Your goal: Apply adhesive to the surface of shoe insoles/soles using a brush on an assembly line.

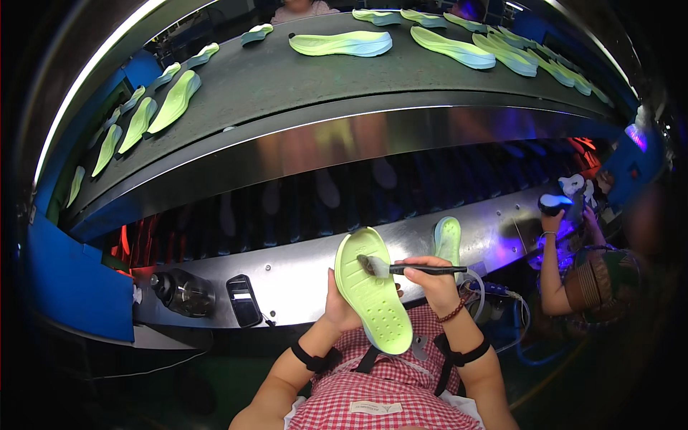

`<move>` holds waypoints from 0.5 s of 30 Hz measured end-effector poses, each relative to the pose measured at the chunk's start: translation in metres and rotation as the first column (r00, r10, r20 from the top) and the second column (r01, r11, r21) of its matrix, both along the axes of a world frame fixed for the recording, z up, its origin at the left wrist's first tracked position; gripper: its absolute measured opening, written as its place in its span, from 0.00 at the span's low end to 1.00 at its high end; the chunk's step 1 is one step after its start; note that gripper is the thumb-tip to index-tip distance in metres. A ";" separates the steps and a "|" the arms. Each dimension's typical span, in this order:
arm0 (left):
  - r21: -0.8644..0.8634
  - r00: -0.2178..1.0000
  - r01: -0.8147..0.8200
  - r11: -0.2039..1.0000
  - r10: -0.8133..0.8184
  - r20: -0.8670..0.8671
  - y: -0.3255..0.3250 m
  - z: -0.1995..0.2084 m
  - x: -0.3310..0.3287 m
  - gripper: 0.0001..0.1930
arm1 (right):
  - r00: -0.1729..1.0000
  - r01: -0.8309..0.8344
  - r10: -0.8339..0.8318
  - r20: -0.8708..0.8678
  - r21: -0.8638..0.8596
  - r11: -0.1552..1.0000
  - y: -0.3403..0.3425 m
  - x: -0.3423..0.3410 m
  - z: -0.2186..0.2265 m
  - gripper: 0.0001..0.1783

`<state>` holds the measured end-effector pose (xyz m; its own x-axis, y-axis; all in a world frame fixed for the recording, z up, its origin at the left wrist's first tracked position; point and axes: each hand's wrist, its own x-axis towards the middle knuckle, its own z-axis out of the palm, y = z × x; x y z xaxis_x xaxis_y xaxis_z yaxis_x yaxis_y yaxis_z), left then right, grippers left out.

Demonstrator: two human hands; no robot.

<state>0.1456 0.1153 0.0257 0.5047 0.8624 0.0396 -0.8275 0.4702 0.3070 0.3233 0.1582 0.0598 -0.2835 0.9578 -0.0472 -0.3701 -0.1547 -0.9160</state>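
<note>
My left hand (338,304) grips a yellow-green shoe sole (387,315) by its left side, its hollow inner face turned up toward me. Rows of small holes mark the sole's lower end. In my right hand (434,283) is a black-handled brush (430,269), pinched between the fingers. Its bristles touch the inner face of the sole near the upper end. A second yellow-green sole (448,240) lies on the metal ledge (301,269), just beyond my right hand.
Above the ledge runs a dark conveyor belt (251,79) carrying several yellow-to-blue soles (340,44). A dark bottle (188,292) and a black phone (244,301) sit on the ledge at left. At right, a co-worker's hand (550,222) holds a dark-and-white item (555,203). Cables and hoses (527,315) hang near my right arm.
</note>
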 end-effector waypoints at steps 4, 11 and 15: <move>-0.117 0.999 0.024 0.993 -0.021 0.027 -0.001 0.005 0.004 0.50 | 0.999 0.019 -0.018 0.041 -0.022 1.000 0.012 -0.007 0.007 0.12; -0.316 0.922 -0.316 0.895 0.210 -0.326 0.001 0.002 0.022 0.41 | 0.857 -0.068 -0.197 0.477 0.483 0.873 0.003 -0.037 0.015 0.11; -0.329 0.907 -0.370 0.869 0.261 -0.332 0.011 -0.005 0.003 0.41 | 0.766 -0.382 -0.177 0.618 0.658 0.649 -0.016 -0.027 0.014 0.11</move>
<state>0.1483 0.1260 0.0211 0.1463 0.8973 -0.4164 -0.8622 0.3220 0.3911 0.2964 0.1425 0.0740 -0.5582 0.7064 0.4352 0.2495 0.6431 -0.7240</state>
